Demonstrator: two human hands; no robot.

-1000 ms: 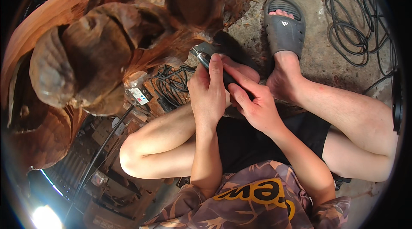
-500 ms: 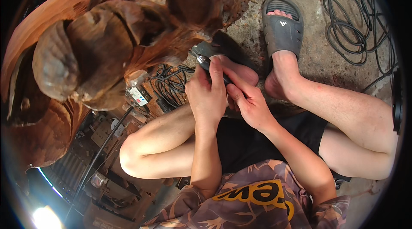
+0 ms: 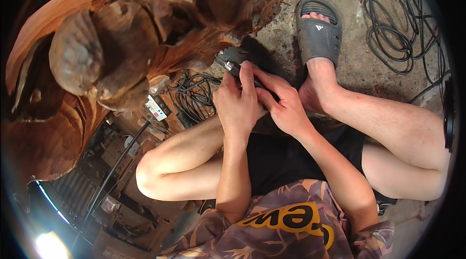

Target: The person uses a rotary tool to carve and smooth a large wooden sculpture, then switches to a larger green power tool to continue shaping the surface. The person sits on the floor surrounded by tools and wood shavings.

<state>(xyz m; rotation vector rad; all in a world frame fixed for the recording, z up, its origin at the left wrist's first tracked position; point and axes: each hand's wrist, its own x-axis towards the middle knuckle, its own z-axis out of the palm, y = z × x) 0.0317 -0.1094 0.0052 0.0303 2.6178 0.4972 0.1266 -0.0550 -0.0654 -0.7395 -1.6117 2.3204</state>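
A slim black rotary carving handpiece [image 3: 234, 68] with a shiny metal collar runs between my two hands, its tip directed at the underside of a large brown wood carving [image 3: 131, 35]. My left hand [image 3: 236, 103] is closed round its front part, thumb laid along the top. Farther back, my right hand [image 3: 287, 108] grips the black body, with its fingers curled over it. The tip is close beneath the carving's lower edge; whether it touches the wood I cannot tell. Most of the handpiece's body is hidden by my fingers.
Coiled black cable [image 3: 194, 94] lies under the carving beside a white power strip [image 3: 156, 109]. More black cable [image 3: 388, 31] loops over the concrete floor at the far right. My sandalled foot [image 3: 319, 31] rests ahead. A bright lamp [image 3: 51, 247] glows at lower left.
My right hand has shifted slightly forward along the handpiece, now covering more of the foot behind it. The carving sits a little farther right in view. Both hands keep their grip.
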